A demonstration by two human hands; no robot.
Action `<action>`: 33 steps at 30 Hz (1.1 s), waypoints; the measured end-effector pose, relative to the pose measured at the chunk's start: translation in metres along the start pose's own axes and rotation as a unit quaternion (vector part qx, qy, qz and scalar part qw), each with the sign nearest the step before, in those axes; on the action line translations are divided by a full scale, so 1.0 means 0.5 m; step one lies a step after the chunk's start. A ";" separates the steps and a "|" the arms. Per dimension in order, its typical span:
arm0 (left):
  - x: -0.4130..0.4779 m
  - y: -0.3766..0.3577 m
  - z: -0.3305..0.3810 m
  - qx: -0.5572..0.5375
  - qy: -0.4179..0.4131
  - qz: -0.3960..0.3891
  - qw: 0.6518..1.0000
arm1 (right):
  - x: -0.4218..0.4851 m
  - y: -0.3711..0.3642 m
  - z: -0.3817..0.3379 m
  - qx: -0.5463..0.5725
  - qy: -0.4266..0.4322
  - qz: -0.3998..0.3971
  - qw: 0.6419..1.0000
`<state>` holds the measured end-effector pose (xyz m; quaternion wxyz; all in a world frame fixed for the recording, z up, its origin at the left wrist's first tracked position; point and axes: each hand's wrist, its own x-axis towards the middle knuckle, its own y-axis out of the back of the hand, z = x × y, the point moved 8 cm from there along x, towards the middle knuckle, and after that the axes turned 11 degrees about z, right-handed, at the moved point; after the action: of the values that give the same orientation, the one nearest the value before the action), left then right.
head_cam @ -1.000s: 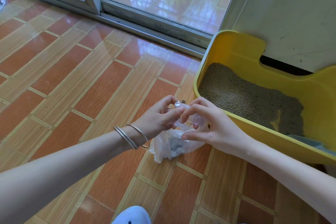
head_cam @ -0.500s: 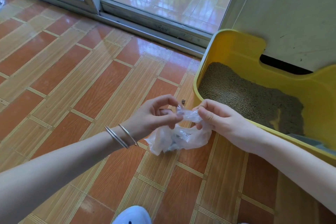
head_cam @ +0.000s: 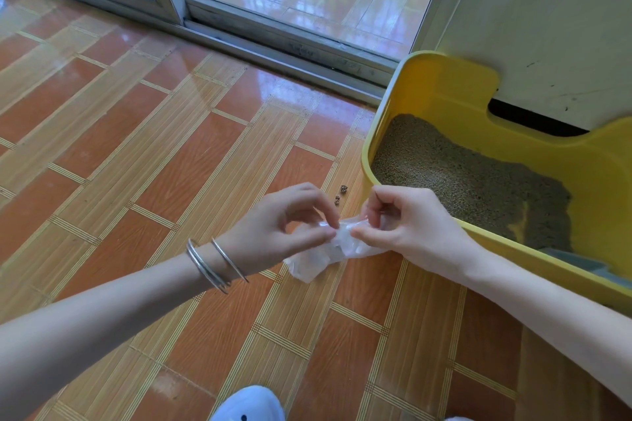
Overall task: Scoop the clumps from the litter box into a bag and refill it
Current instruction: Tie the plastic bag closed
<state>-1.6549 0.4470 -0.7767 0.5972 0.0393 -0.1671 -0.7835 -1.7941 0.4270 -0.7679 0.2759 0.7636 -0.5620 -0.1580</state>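
A small clear plastic bag (head_cam: 316, 258) hangs crumpled between both hands just above the tiled floor. My left hand (head_cam: 273, 232), with two metal bangles on its wrist, pinches the bag's top from the left. My right hand (head_cam: 407, 222) pinches the same top edge from the right, fingers curled. The yellow litter box (head_cam: 441, 85) stands to the right against the wall, holding grey-brown litter (head_cam: 455, 174). A grey scoop (head_cam: 578, 261) lies in the box's near right corner, mostly cut off by its rim.
A few litter crumbs (head_cam: 341, 194) lie on the floor by the box's left corner. A sliding glass door with a metal track (head_cam: 273, 44) runs along the far side. A white shoe tip (head_cam: 248, 403) shows at the bottom edge. The floor is orange-brown tile.
My hands have drawn slightly apart and pulled the bag's top out between them. The bag now hangs flatter and lower, and the crumbs on the floor behind it have come into sight.
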 end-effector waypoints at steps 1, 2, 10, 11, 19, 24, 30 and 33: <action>0.000 0.003 -0.011 -0.039 0.044 0.013 0.998 | -0.001 0.004 -0.010 -0.032 0.041 0.019 0.998; 0.002 0.003 -0.020 -0.063 0.080 0.025 0.995 | -0.004 0.006 -0.021 -0.065 0.083 0.040 0.994; 0.002 -0.064 -0.068 -0.097 0.261 -0.089 0.956 | -0.030 0.002 -0.071 -0.149 0.277 0.129 0.940; 0.001 -0.069 -0.065 -0.110 0.268 -0.102 0.951 | -0.030 0.006 -0.070 -0.133 0.275 0.133 0.943; -0.007 -0.076 -0.061 -0.166 0.320 -0.119 0.925 | -0.030 0.029 -0.052 -0.067 0.216 0.151 0.962; 0.011 -0.028 -0.059 -0.122 0.300 0.002 0.946 | -0.040 0.041 -0.037 -0.085 0.202 0.144 0.965; 0.003 0.051 -0.070 0.199 0.171 0.061 0.963 | -0.099 0.040 0.055 -0.062 0.100 0.051 0.992; -0.029 0.065 -0.122 0.231 0.205 0.067 0.949 | -0.134 0.047 0.116 -0.072 0.034 0.027 0.996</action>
<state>-1.6047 0.4400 -0.8262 0.6442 0.3246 -0.2198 -0.6567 -1.8658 0.4711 -0.8048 0.3534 0.7314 -0.5596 -0.1644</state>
